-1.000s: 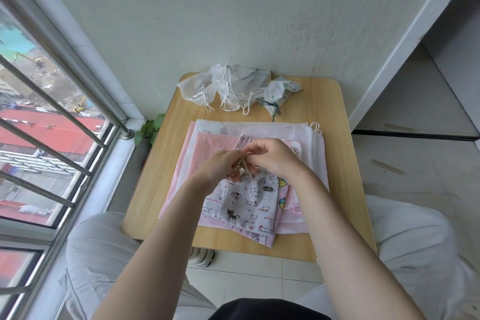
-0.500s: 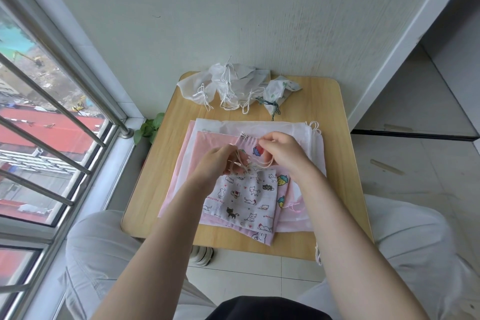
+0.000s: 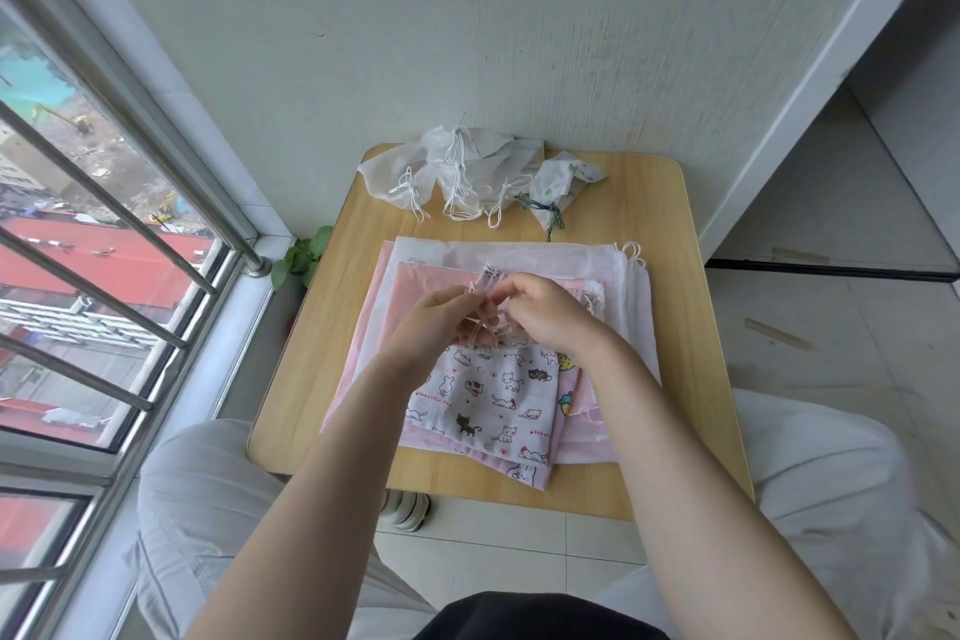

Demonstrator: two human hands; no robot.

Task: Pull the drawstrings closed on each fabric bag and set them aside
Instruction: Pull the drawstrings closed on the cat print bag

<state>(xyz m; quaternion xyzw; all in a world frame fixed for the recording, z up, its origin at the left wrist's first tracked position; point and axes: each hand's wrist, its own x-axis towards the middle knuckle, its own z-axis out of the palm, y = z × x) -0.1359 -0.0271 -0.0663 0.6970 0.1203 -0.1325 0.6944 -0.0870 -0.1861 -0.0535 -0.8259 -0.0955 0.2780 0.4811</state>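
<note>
Head view — left hand (image 3: 436, 322) and right hand (image 3: 550, 312) meeting, fingers (image 3: 498, 287) pinching drawstrings (image 3: 480, 325) above cat-print bag (image 3: 488, 395)

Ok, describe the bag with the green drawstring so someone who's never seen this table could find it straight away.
Start at the wooden table and look to its far edge by the wall, where a heap of cinched white bags lies. The small bag sits at the right end of that heap. It alone has a dark green drawstring and a faint green print; its neighbours have white cords.

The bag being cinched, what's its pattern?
Little cartoon cats on pale fabric, clearest in the head view.
</note>
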